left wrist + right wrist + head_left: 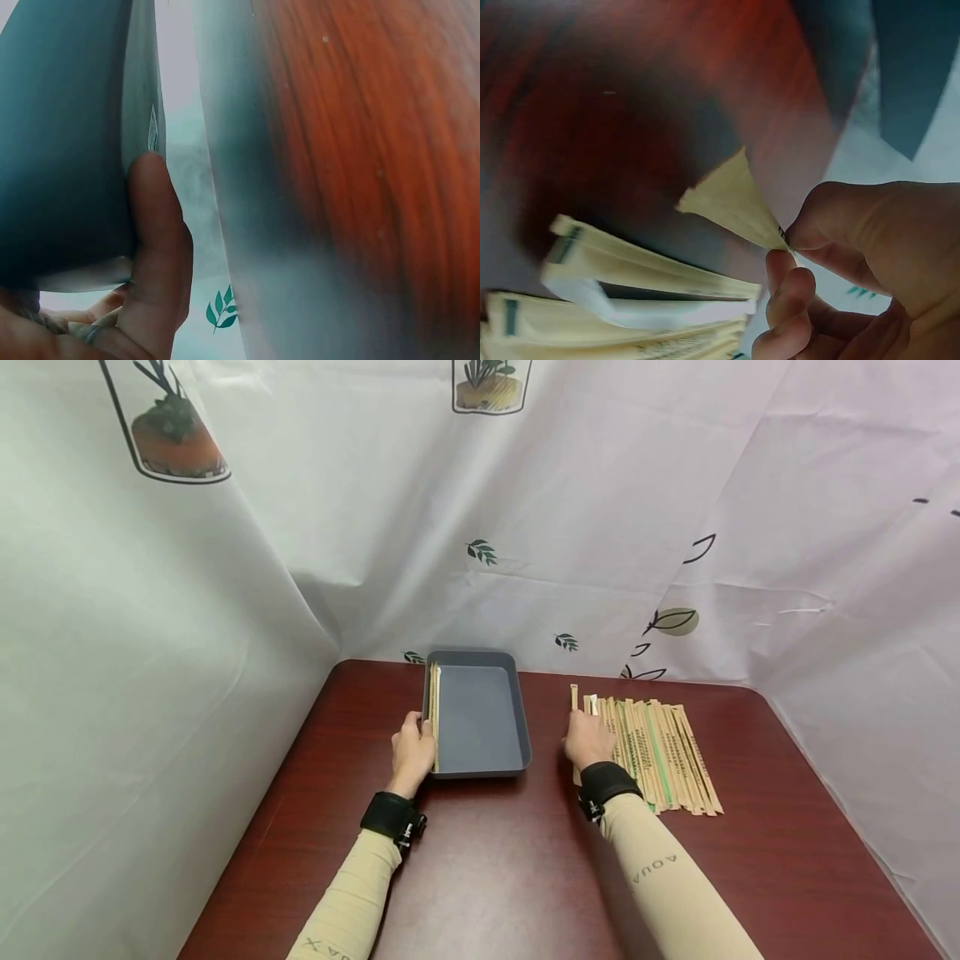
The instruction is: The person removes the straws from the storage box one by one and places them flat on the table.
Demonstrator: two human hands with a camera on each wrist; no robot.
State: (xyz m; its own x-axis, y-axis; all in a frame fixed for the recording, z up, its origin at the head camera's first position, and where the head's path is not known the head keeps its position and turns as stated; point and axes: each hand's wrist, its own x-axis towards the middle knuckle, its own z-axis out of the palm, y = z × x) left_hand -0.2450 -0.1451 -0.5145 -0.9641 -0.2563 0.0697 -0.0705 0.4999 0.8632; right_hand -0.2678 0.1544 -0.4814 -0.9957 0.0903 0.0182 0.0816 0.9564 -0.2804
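Note:
On the left of the grey rectangular tray [480, 718], my left hand [412, 750] grips the side rim. In the left wrist view a finger [154, 217] lies along the tray's outer wall. A few slim brown paper-wrapped sticks [435, 693] lie lengthwise inside, against that same side. My right hand [588, 739] pinches one paper-wrapped stick [735, 202] between thumb and fingertips, at the left end of a row of similar wrapped sticks [660, 747]. The held stick's flat, flared paper end shows in the right wrist view; the hand covers its middle in the head view.
The row of wrapped sticks, printed with dark lettering, lies side by side on the dark red wooden table [495, 860]. A green strip [657, 752] and a white strip [645, 311] show among them. White patterned cloth [375, 527] hangs behind the table and at both sides.

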